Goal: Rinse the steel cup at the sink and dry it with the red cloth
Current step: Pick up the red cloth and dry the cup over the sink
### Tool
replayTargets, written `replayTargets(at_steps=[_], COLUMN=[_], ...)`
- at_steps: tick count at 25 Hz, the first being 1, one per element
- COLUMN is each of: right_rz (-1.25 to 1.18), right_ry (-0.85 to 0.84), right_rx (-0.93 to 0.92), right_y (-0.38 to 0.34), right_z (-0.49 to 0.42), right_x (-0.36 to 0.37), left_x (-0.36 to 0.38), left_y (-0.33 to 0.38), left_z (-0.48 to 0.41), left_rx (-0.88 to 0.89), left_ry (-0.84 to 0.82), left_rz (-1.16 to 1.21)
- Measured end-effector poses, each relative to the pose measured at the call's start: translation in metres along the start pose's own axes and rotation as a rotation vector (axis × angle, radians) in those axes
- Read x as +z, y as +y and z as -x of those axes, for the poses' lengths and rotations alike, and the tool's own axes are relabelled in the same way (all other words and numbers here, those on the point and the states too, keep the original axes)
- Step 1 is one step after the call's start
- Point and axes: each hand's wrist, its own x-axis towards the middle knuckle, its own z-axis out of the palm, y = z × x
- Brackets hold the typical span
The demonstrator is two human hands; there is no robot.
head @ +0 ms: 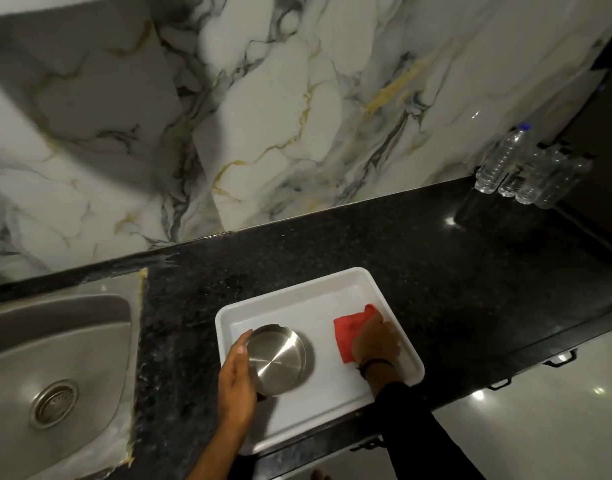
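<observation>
The steel cup (pixel 276 358) is upside down in the white tray (pixel 297 292), its flat base facing up. My left hand (pixel 237 375) wraps around the cup's left side and grips it. The red cloth (pixel 347 332) lies in the right part of the tray. My right hand (pixel 375 341) rests on the cloth with its fingers pressed onto it; whether it grips the cloth I cannot tell for sure. The steel sink (pixel 55 358) with its round drain (pixel 53 403) is at the left, apart from the tray.
The tray sits on a black granite counter (pixel 436 265) near its front edge. Several clear plastic water bottles (pixel 526 171) stand at the back right corner. A marble wall rises behind the counter. Drawer handles (pixel 562 360) show below the counter edge at right.
</observation>
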Motion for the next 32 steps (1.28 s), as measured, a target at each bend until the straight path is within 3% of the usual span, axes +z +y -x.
replayTargets(at_steps=[3, 6, 9, 11, 14, 17, 20, 22, 24, 27, 29, 32], right_rz=[0.017, 0.104, 0.004, -0.045, -0.283, -0.670, -1.064, -1.114, -0.948, -0.394, -0.086, -0.028], right_ry=[0.044, -0.049, -0.063, -0.056, -0.040, -0.081, -0.365, -0.444, -0.291, -0.026, -0.004, -0.143], right_rx=[-0.006, -0.048, 0.028, -0.027, -0.075, -0.113, -0.240, -0.297, -0.432, -0.947, -1.160, -1.205], right_y=[0.000, 0.003, 0.008, 0.009, -0.003, -0.042, -0.111, -0.154, -0.233, -0.330, -0.376, -0.420], right_z=[-0.005, -0.014, -0.024, -0.018, 0.001, 0.052, 0.121, 0.153, 0.214, 0.300, 0.341, 0.381], right_x=[0.001, 0.001, 0.008, 0.015, 0.027, 0.040, 0.051, 0.056, 0.088, 0.135, 0.180, 0.235], left_x=[-0.005, -0.013, -0.026, -0.041, -0.081, -0.149, -0.211, -0.227, -0.288, -0.358, -0.395, -0.448], left_y=[-0.006, -0.008, -0.011, -0.009, -0.001, 0.000, -0.006, -0.002, 0.003, 0.012, 0.008, -0.006], left_z=[-0.003, -0.007, -0.010, -0.014, -0.020, -0.039, -0.060, -0.070, -0.090, -0.129, -0.150, -0.176], left_rx=[-0.016, -0.009, -0.008, -0.003, 0.020, 0.013, 0.014, -0.003, 0.009, 0.043, 0.047, 0.048], left_ry=[0.002, 0.020, 0.057, 0.089, 0.118, 0.174, 0.184, 0.204, 0.245, 0.299, 0.262, 0.099], left_rz=[0.002, 0.038, 0.094, 0.113, 0.074, 0.078, 0.070, 0.081, 0.109, 0.112, 0.153, 0.134])
